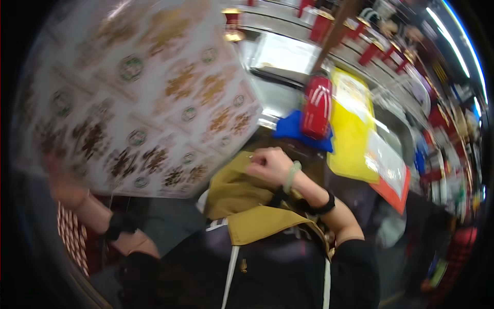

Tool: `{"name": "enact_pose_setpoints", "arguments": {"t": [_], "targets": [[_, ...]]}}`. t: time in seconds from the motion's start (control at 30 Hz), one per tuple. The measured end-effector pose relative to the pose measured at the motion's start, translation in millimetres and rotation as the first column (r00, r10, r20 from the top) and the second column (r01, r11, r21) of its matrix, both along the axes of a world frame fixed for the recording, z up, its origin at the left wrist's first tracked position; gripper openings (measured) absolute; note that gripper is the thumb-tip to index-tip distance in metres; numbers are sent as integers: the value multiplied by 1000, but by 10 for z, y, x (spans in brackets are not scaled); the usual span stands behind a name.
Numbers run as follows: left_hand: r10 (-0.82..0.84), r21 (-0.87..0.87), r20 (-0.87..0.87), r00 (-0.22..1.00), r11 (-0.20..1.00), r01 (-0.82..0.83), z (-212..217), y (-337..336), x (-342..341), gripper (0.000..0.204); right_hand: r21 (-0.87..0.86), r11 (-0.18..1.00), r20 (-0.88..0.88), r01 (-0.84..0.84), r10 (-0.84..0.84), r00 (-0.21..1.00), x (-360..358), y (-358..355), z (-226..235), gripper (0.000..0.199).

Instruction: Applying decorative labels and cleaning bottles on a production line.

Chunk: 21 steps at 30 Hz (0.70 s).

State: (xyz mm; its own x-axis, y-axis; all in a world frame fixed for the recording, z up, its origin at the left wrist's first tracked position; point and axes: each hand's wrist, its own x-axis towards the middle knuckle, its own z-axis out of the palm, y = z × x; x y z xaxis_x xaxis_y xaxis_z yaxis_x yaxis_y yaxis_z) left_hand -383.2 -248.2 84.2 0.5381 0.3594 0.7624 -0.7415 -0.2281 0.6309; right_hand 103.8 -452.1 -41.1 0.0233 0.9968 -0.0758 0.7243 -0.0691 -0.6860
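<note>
My left hand point(64, 183) grips the lower left edge of a large white sheet point(139, 92) printed with gold and brown ornaments and small green round seals. The sheet is lifted up and fills the upper left of the view, blurred by motion. My right hand point(270, 165), with a pale green bangle on its wrist, is closed at the sheet's lower right corner, just above the mustard-yellow apron point(252, 219) on my chest. Whether it pinches the sheet's corner or the apron cloth I cannot tell.
A steel counter point(278, 95) lies ahead with a red packet point(316, 105), a blue cloth point(290, 126) and yellow and orange-edged sheets point(352, 129) on it. Red cups with gold rims point(321, 23) line the back. Cluttered shelves point(447, 154) stand on the right.
</note>
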Motion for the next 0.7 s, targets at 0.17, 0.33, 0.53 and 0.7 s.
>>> {"name": "enact_pose_setpoints", "arguments": {"t": [0.17, 0.33, 0.53, 0.7], "targets": [[150, -205, -53, 987, 966, -158, 277, 650, 302, 52, 787, 502, -203, 358, -338, 919, 565, -11, 992, 66], [522, -109, -293, 801, 814, -570, 278, 1188, 806, 49, 698, 618, -526, 363, 98, 845, 661, -175, 1570, 63], [759, 207, -242, 605, 649, -732, 271, 1044, 1491, 49, 423, 776, -812, 469, 94, 576, 465, 61, 1384, 26], [536, 253, -325, 779, 843, -475, 583, 943, 2496, 50, 361, 669, -922, 650, 149, 358, 434, 393, 1037, 45]]}}
